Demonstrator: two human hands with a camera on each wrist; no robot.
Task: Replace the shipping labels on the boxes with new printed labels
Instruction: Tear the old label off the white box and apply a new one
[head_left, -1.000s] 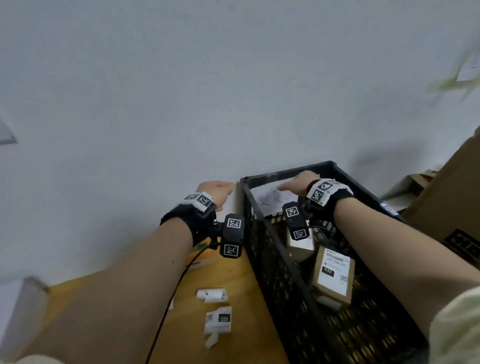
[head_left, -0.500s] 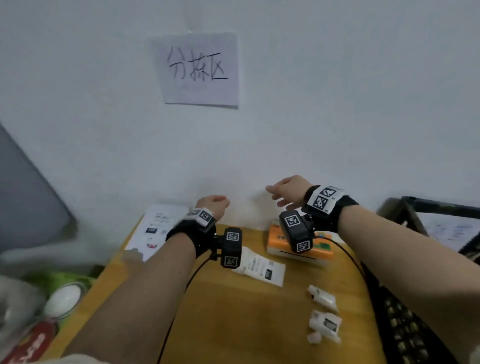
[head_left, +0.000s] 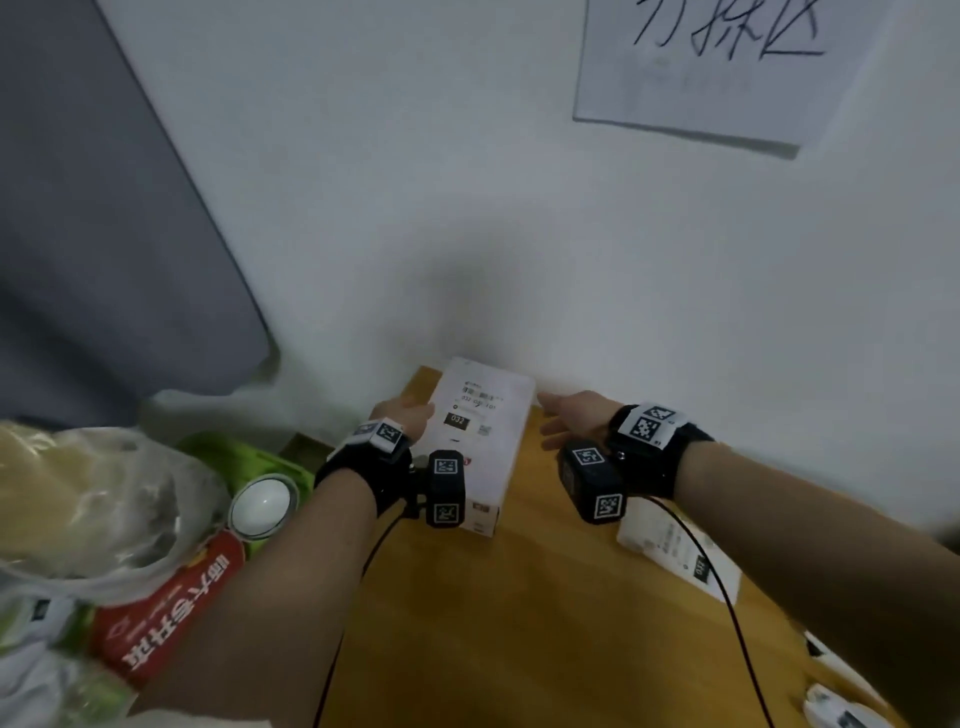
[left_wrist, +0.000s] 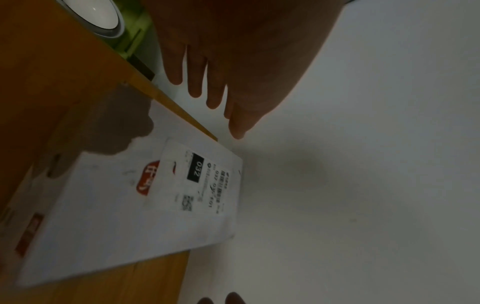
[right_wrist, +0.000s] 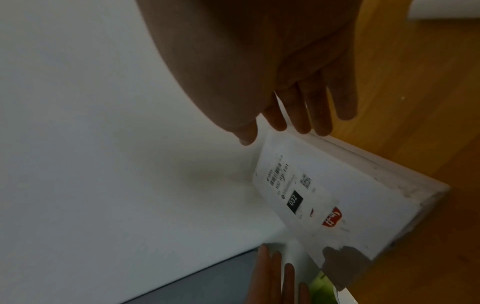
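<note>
While label (head_left: 475, 410) print blurs, left hand (head_left: 404, 415), right hand (head_left: 574, 418) flank white box (head_left: 488, 457), fingers straight, empty.

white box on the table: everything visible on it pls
The white box is flat, rectangular, apparently cardboard, and lies on the wooden table, far end against the wall. A shipping label marked 032 with barcode and QR code covers its top beside a red logo. The left hand and right hand flank it, open; contact unclear.
</note>
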